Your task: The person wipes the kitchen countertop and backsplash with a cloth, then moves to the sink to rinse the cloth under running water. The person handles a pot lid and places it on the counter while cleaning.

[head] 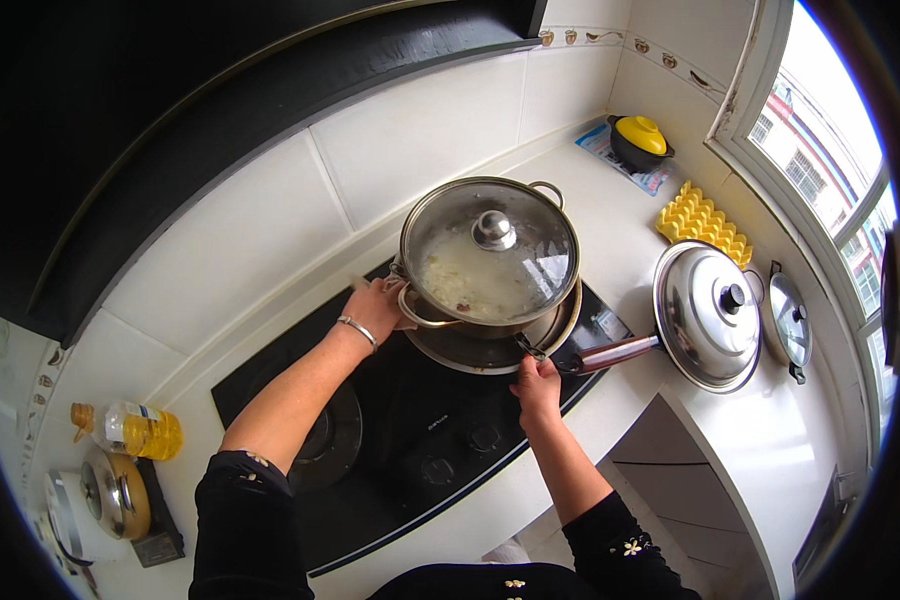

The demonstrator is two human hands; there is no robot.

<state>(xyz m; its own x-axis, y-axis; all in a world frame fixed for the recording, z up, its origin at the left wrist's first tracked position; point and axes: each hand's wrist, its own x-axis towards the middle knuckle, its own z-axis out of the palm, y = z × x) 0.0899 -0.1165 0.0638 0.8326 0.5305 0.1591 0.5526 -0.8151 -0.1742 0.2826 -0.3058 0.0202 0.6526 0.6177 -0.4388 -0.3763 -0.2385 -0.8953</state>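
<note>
A steel pot with a glass lid (489,251) stands on the right side of the black glass cooktop (390,435), over a wide round pan or tray (461,356). Cloudy liquid with pale food pieces shows through the lid, which has a round steel knob (493,229). My left hand (377,306), with a bracelet at the wrist, is at the left side of the pot, close to its loop handle; its fingertips are partly hidden, with something pale at them. My right hand (538,390) pinches a small dark metal clip or tongs (529,346) at the near rim.
Right of the cooktop lies a lidded steel wok (705,315) with its brown handle pointing left. Beyond are a glass lid (789,319), a yellow egg tray (703,223) and a yellow-lidded black pot (640,142). An oil bottle (146,431) and a lidded pot (112,491) stand at left.
</note>
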